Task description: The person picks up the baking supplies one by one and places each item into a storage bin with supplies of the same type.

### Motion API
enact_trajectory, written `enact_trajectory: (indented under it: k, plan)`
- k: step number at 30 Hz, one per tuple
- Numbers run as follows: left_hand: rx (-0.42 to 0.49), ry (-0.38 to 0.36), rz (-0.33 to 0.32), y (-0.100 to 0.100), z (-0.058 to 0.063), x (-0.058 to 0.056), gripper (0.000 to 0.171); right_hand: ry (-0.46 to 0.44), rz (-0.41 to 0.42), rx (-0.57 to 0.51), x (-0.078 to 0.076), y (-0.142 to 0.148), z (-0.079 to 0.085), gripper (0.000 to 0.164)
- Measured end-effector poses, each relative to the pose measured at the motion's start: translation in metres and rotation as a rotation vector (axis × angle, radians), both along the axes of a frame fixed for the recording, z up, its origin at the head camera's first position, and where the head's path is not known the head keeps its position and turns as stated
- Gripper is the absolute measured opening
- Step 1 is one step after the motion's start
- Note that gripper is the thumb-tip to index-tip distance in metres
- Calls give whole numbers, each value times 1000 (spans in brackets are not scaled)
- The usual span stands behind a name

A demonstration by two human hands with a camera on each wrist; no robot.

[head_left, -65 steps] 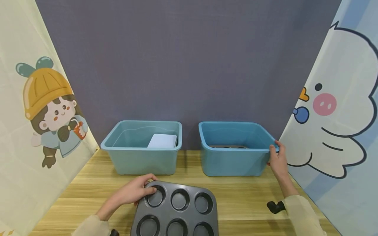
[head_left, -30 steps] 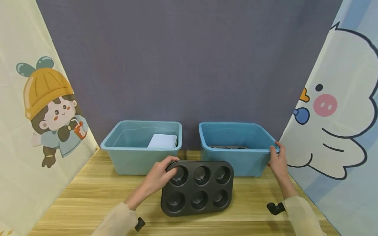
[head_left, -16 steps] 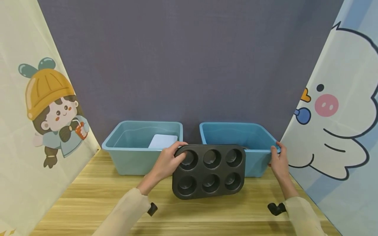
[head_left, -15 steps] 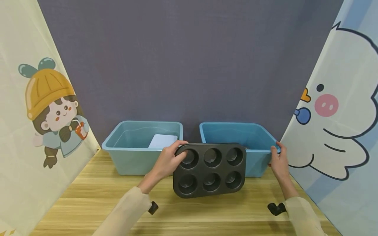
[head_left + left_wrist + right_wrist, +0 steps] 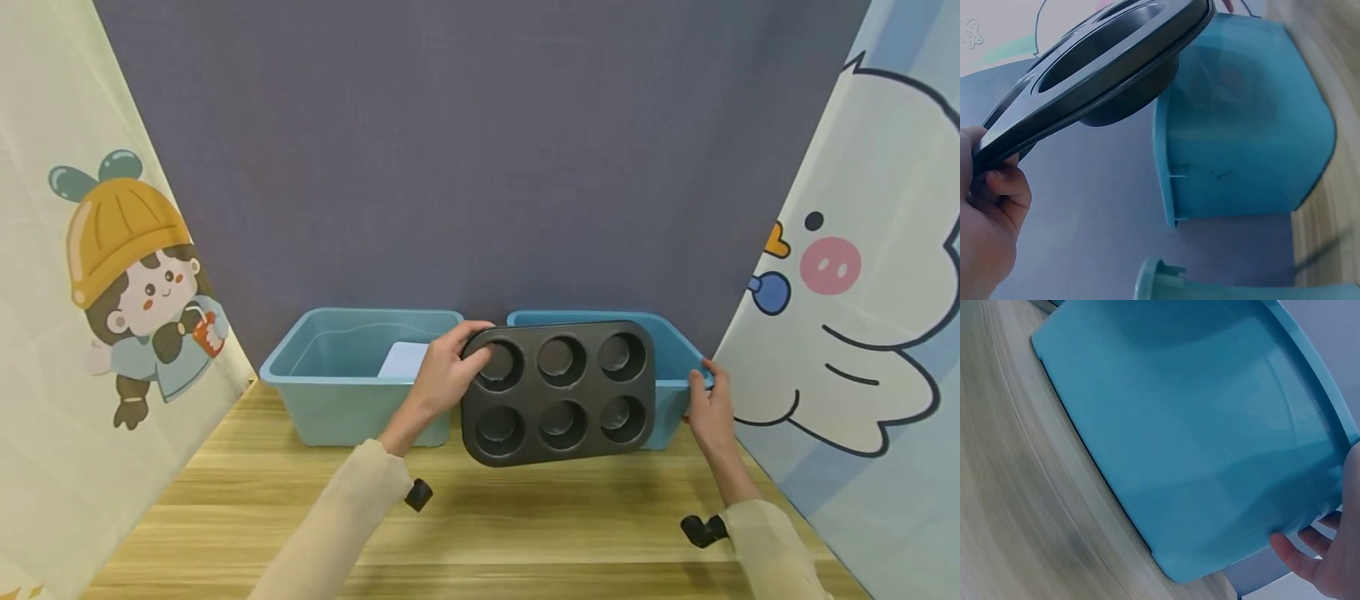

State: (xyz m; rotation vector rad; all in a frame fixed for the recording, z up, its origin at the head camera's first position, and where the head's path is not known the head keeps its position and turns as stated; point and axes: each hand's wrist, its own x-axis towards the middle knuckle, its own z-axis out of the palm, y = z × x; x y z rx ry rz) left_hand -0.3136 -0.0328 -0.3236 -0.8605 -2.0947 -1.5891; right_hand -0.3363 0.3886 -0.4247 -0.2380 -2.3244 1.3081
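A dark grey muffin pan point(image 5: 531, 393) hangs tilted above the table, its cups facing me. My left hand point(image 5: 442, 372) grips its upper left corner, thumb at a cup and fingers behind. In the left wrist view the pan point(image 5: 1141, 94) shows from the side, raised off the tabletop. Behind it stands a blue plastic bin point(image 5: 663, 421), mostly covered by the pan in the head view. My right hand point(image 5: 711, 417) holds that bin's front right corner at the rim. In the right wrist view, fingertips point(image 5: 1291, 553) curl against the bin's wall.
To the left stands a paler teal bin point(image 5: 352, 412) with a white flat-topped item point(image 5: 403, 360) inside. Both bins rest at the back of the wooden table point(image 5: 525, 533), before a grey curtain point(image 5: 480, 167). Printed cloth panels point(image 5: 45, 400) flank the sides.
The left hand has lifted the muffin pan off the table, tipped it up and carried it right and upward, in front of the blue bin. The right hand stays on the bin's corner.
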Motion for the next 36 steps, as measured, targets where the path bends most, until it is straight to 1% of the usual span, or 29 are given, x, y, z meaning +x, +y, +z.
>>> enact_trajectory:
  k: [1,2,5,8,9,13,16,21,24,29,32,36]
  plan:
    - [10,1,-5,2,3,-2,22,4,2,-2,0,0,0,66]
    - [16,-8,0,4,7,-1,22,6,3,-1,0,1,0,66]
    - [37,-14,1,8,15,-8,24,15,0,5,1,1,1,65]
    - [48,-3,14,12,22,-15,24,20,-5,6,1,1,1,65]
    - [53,10,15,13,22,-19,24,21,-5,6,1,1,1,65]
    - [67,37,44,19,29,-27,24,27,-9,1,0,2,0,65]
    - [72,46,53,25,32,-33,25,20,-13,-4,-1,2,0,65]
    - [64,70,60,37,38,-41,25,10,-4,-21,-2,2,-2,65]
    - [64,98,71,46,44,-46,25,11,6,-31,-3,2,-3,66]
    - [89,139,77,63,55,-54,24,15,1,-28,-3,3,-4,66]
    - [108,165,93,72,61,-58,24,14,-2,-23,-4,3,-4,66]
    - [127,172,114,83,62,-62,24,12,-1,-27,-4,2,-3,66]
